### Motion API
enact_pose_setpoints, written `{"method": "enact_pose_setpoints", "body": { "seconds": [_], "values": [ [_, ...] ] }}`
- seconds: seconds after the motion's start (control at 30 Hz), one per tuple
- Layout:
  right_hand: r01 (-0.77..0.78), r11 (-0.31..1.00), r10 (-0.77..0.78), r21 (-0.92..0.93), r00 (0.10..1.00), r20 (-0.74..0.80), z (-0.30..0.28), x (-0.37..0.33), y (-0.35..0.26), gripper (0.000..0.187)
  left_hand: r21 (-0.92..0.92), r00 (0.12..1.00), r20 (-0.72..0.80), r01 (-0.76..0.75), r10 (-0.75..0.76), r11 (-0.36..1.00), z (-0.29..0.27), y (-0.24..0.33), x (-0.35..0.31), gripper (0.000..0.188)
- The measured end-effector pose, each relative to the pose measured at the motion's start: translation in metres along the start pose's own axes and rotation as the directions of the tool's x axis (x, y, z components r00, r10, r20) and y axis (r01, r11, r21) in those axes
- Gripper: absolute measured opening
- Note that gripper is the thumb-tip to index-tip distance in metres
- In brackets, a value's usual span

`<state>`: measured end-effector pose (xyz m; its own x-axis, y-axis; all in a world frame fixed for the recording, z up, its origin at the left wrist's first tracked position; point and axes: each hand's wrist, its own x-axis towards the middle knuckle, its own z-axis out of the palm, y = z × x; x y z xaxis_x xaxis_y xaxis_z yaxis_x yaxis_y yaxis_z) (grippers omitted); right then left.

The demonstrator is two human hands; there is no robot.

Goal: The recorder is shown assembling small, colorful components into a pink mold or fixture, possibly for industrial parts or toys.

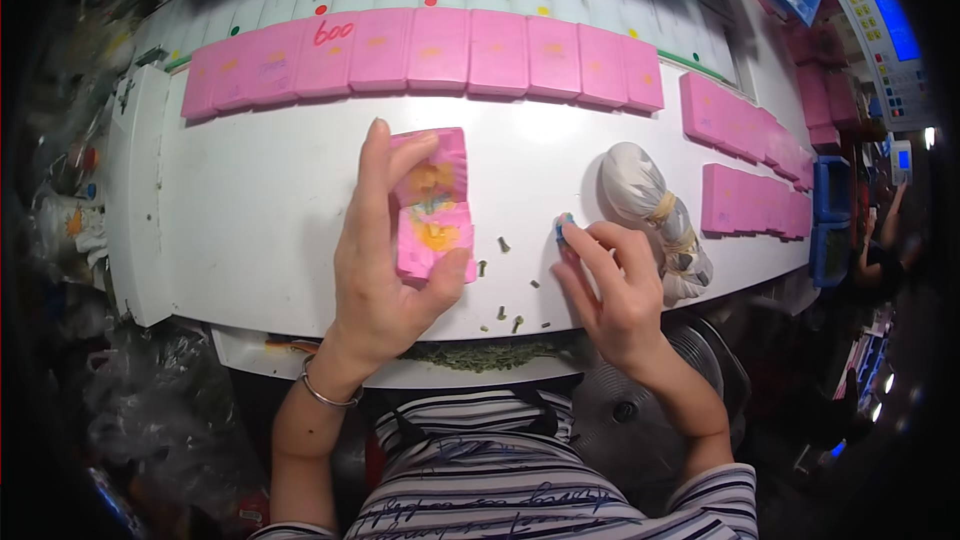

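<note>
My left hand [375, 260] holds a pink block [443, 245] upright over the white table, thumb along its near right edge and fingers at its far left side. A crease or step crosses the block's middle, and yellow and blue stains mark its face. Apart from it, to the right, my right hand [618, 285] pinches a small blue piece [565, 228] between thumb and forefinger; its exact kind is too small to tell. Just beyond that hand lies a white cloth bundle [633, 183], tied with tan bands. Short green stem bits [503, 245] are scattered between the hands.
A row of pink blocks [437, 50] lines the table's far side, with shorter rows [757, 202] at right. An open drawer [480, 355] of green cuttings sits below the near edge. Blue bins [830, 250], a fan [640, 400] and a control panel [885, 30] stand at right.
</note>
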<state>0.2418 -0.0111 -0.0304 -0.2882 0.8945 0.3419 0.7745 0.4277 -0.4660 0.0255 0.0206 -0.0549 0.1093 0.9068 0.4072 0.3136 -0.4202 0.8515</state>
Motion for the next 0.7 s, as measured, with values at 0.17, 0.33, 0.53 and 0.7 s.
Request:
{"method": "enact_pose_setpoints", "body": {
  "seconds": [0.17,0.33,0.53,0.7],
  "values": [
    [0.058,0.992,-0.043,0.111,0.99,-0.135,0.009,0.018,-0.001,0.025,0.096,0.996,0.051,-0.076,0.071,0.993,-0.005,0.002,-0.001,0.088],
    [0.143,0.915,-0.1,0.378,0.986,-0.13,0.022,0.054,-0.022,0.023,0.03,0.997,0.0,-0.079,0.079,0.996,-0.001,0.0,-0.005,0.089],
    [0.128,0.915,-0.161,0.384,0.985,0.055,0.029,0.059,-0.021,0.022,-0.007,0.997,-0.017,-0.079,0.079,0.997,0.002,0.001,-0.007,0.086],
    [0.096,0.909,-0.146,0.406,0.985,0.095,0.029,0.061,-0.018,0.024,0.08,0.993,0.004,-0.115,0.115,0.99,-0.001,0.001,-0.007,0.087]
  ]
}}
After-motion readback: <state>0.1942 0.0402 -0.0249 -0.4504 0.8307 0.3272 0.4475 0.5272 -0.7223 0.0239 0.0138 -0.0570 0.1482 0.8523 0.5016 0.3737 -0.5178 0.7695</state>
